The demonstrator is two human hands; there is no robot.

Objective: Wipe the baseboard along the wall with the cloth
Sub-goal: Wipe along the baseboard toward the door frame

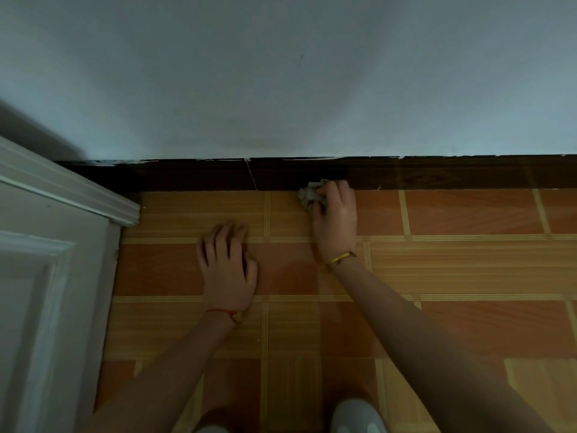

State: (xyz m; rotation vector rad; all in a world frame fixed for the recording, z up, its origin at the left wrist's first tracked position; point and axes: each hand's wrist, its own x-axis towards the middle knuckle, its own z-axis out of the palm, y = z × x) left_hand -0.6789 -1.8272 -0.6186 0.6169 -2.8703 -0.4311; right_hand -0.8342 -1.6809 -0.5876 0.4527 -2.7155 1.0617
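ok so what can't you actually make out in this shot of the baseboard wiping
Head view only:
- Most of the cloth: bunched under the right hand, so its size and contact with the baseboard are unclear.
- Dust or dirt on the baseboard: too dark to judge.
- Baseboard's left end: lost in shadow by the door frame.
- Left hand: palm hidden, flat on the floor.
- Person's knees: cut off by the bottom edge.

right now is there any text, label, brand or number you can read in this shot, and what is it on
None: no words, numbers or brand marks are readable.
The dark baseboard carries only a faint diamond pattern, not lettering.
The cloth in the right hand, the two bracelets, the white door, the wall and the floor tiles show no print.
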